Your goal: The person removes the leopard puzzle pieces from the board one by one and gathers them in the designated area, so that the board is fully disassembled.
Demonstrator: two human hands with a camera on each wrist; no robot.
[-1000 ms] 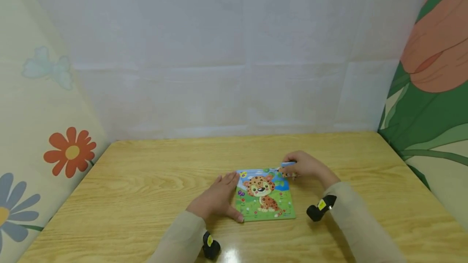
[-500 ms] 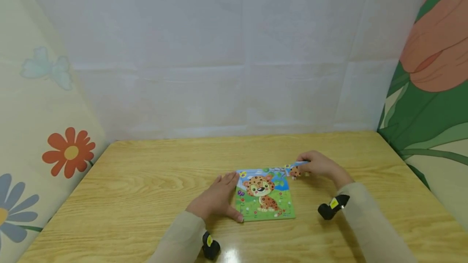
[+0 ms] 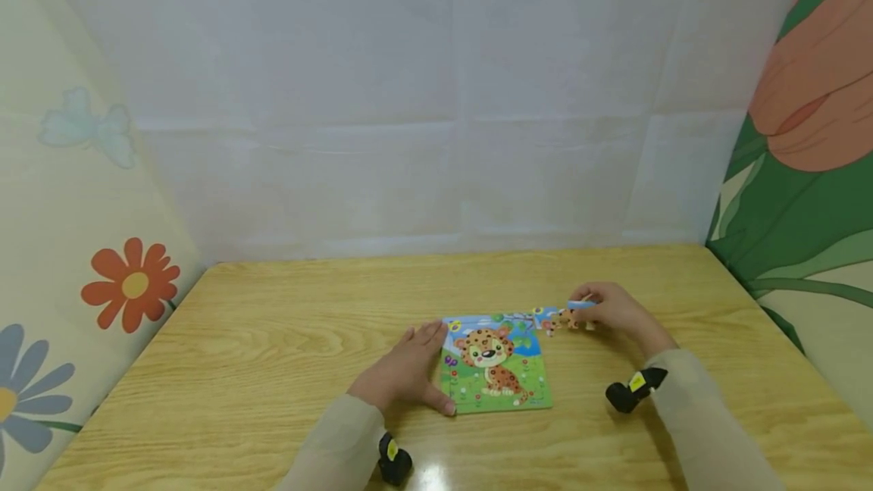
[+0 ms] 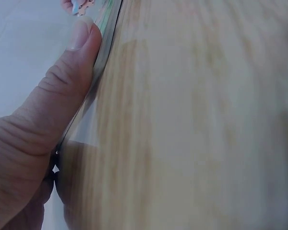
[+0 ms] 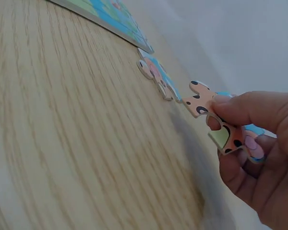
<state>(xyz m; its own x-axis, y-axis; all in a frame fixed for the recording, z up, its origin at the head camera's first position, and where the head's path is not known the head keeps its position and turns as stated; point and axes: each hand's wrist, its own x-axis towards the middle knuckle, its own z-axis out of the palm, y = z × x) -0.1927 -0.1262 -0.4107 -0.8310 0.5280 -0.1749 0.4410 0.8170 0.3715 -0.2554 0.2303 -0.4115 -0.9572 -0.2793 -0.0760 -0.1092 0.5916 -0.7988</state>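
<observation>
A square leopard puzzle board lies on the table, with a picture of a spotted cub on grass under a blue sky. My left hand rests along its left edge, fingers stretched and thumb at the near left corner; the left wrist view shows the thumb against the edge. Off the board's far right corner, a puzzle piece with a pink ear and blue sky lies on the table. Beyond it my right hand pinches orange spotted puzzle pieces between thumb and fingers; the fingers partly cover them.
The wood-grain table surrounds the board. A white cloth hangs behind its far edge. Flower-patterned panels stand at the left and right. Both wrists carry a small black camera.
My right hand has moved right, away from the board's far right corner, with pieces in its fingers. One puzzle piece now lies on the table beside that corner. My left hand stays put.
</observation>
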